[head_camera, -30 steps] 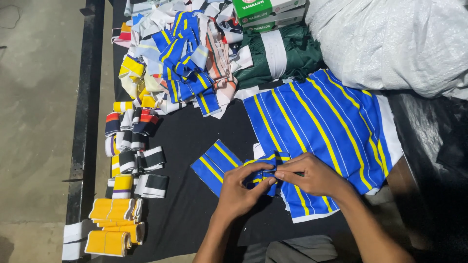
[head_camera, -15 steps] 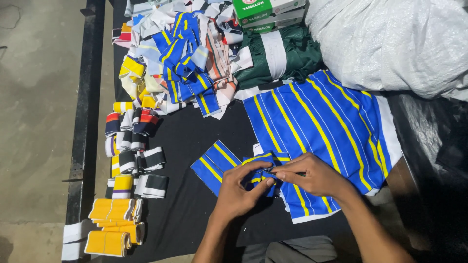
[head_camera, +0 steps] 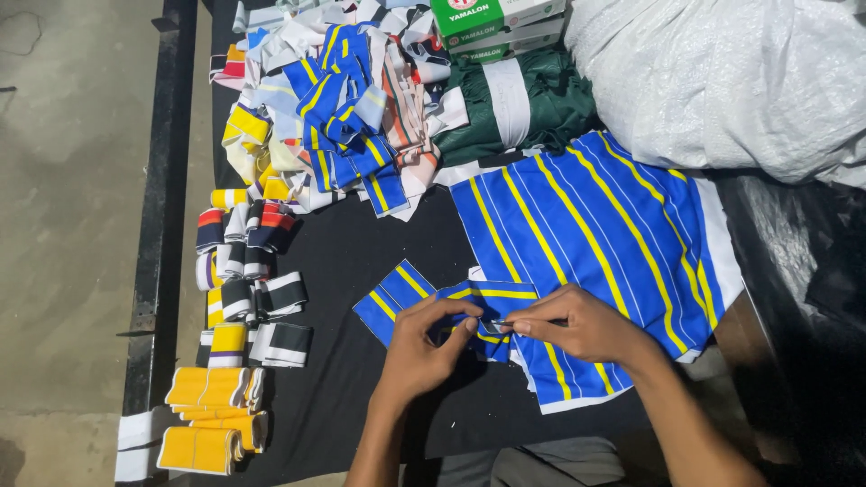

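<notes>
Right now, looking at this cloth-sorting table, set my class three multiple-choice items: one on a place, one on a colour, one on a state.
1. Where do the folded yellow bands lie?
A. at the near left corner of the black table
B. on the white sack
C. under the green cloth

2. What colour are the stripes on the large blue panel?
A. red
B. yellow
C. black

3. What are the left hand and right hand doing?
A. resting flat and empty
B. lifting the sack
C. both pinching a small blue striped piece

Key: 1 A, the yellow bands are stacked at the lower left edge. 2 B, thin yellow lines run along the blue cloth. 3 C, the fingertips of both hands meet on the small piece in front of the large panel.
</notes>
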